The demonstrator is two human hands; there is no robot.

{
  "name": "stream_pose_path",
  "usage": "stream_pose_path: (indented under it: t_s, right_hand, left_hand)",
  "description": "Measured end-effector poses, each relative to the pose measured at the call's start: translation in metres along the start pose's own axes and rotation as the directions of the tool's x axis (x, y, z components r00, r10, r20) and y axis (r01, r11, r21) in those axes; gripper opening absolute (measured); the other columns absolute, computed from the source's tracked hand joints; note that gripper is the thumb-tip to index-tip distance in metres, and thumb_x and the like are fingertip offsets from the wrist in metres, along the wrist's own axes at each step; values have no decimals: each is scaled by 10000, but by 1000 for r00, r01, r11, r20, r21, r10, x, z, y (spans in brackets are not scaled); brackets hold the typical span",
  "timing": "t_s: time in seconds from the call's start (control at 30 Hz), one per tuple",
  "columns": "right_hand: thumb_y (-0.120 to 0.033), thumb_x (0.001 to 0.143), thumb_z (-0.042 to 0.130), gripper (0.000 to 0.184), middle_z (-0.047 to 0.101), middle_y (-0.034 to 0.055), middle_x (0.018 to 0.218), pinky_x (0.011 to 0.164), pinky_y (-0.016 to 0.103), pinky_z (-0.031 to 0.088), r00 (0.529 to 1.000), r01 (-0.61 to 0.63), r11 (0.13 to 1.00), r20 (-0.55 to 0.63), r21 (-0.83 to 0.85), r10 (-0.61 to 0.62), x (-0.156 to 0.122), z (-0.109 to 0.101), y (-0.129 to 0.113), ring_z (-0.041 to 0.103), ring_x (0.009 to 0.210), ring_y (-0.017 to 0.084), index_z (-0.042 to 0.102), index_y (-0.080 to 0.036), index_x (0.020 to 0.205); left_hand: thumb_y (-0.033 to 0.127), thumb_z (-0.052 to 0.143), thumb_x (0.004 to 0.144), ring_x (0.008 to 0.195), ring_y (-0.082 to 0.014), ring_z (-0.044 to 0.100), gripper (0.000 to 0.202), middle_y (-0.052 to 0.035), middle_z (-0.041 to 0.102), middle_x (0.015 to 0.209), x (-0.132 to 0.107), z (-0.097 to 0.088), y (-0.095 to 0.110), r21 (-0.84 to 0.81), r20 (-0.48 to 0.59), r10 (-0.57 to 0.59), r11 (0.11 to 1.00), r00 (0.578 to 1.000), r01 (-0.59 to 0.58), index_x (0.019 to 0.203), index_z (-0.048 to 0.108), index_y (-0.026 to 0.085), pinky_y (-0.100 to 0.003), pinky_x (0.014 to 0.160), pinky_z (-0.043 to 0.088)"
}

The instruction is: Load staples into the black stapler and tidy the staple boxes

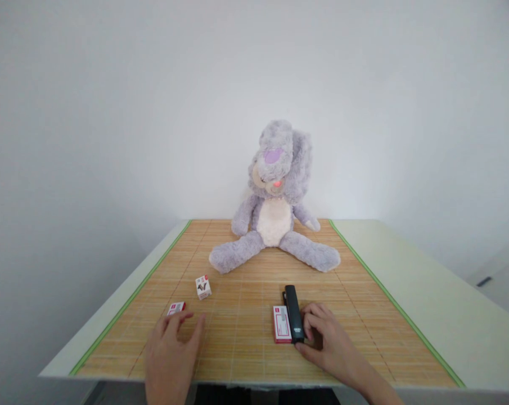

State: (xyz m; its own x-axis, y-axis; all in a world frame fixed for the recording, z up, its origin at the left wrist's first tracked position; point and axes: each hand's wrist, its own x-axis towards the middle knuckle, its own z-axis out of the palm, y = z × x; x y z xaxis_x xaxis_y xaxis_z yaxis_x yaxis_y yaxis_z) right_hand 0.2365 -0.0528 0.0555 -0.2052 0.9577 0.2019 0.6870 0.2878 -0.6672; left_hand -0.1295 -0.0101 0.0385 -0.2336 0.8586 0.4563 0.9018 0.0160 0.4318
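My left hand is over the near left of the mat, thumb and fingers apart, with nothing between them. Just beyond its fingertips lies a flat red-and-white box, its near part hidden by the fingers. Farther on is a small white box with a dark picture on top. My right hand curls against the right side of a black stapler, its thumb at the near end. The stapler lies lengthwise away from me. Along its left side sits another red-and-white box, close against it.
A grey plush rabbit sits at the far end of the bamboo mat, legs spread and one ear drooping over its face. Green edging runs along both mat sides. Pale tabletop shows to the right, and a white wall stands behind.
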Motion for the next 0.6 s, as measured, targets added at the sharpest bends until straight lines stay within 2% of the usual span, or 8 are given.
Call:
stream_pose_path:
  t_s: [0.07, 0.17, 0.23, 0.3, 0.4, 0.5, 0.6]
  right_hand:
    - [-195, 766, 767, 318, 621, 4, 993, 851, 350, 430, 1000, 2, 1000, 5, 1, -2, 0, -1, -2, 557, 995, 225, 454, -227, 721]
    - [-212, 773, 773, 321, 622, 3, 993, 852, 351, 435, 1000, -4, 1000, 13, -3, 4, 0, -1, -3, 558, 995, 226, 456, -227, 717]
    - [-222, 766, 781, 328, 622, 5, 990, 850, 352, 437, 1000, -5, 1000, 17, -14, 6, 0, 0, -2, 560, 994, 229, 458, -226, 709]
    - [-230, 761, 786, 328, 625, 7, 1001, 857, 356, 439, 1000, -1, 1000, 21, -24, 2, 0, 0, -1, 562, 1002, 232, 462, -225, 708]
    - [-236, 769, 784, 321, 625, 6, 1008, 865, 357, 438, 1000, 8, 1000, 22, -23, -7, 0, 0, -1, 562, 1009, 230, 468, -225, 714]
    - [-234, 781, 778, 314, 623, 3, 1001, 870, 356, 437, 1000, 5, 1000, 18, -15, -5, 0, 0, -1, 562, 1007, 225, 472, -224, 713]
    - [-228, 775, 781, 315, 622, 2, 1000, 869, 355, 438, 1000, -5, 1000, 21, -10, 5, 0, 0, -1, 562, 1005, 225, 473, -224, 708]
  left_hand:
    - [702, 539, 855, 1118, -375, 587, 635, -153, 652, 1148, 11, -7, -23, 141, -35, -133, 981, 990, 137, 1192, 670, 180, -526, 1024, 455]
    - [712, 530, 845, 1115, -398, 585, 686, -157, 655, 1185, 17, -11, -43, 226, 42, -223, 952, 974, 208, 1286, 637, 197, -550, 983, 459]
    - [666, 502, 881, 1110, -386, 599, 608, -137, 667, 1197, 16, -10, -45, 198, 112, -226, 959, 968, 201, 1280, 652, 232, -538, 969, 463]
    - [635, 510, 887, 1088, -369, 618, 556, -123, 682, 1170, 12, -6, -37, 125, 146, -225, 970, 963, 208, 1241, 675, 239, -517, 956, 473]
    - [630, 567, 859, 1048, -331, 644, 534, -113, 698, 1132, -3, 2, -4, -93, 126, -192, 975, 973, 204, 1163, 692, 209, -477, 954, 496]
    - [603, 603, 863, 1001, -290, 665, 476, -94, 709, 1106, -27, 12, 49, -344, 137, -102, 928, 985, 144, 1121, 694, 214, -434, 899, 533]
    - [496, 655, 860, 948, -272, 677, 364, -86, 710, 1043, -50, 22, 101, -465, 157, 35, 884, 987, 43, 1096, 702, 223, -423, 866, 545]
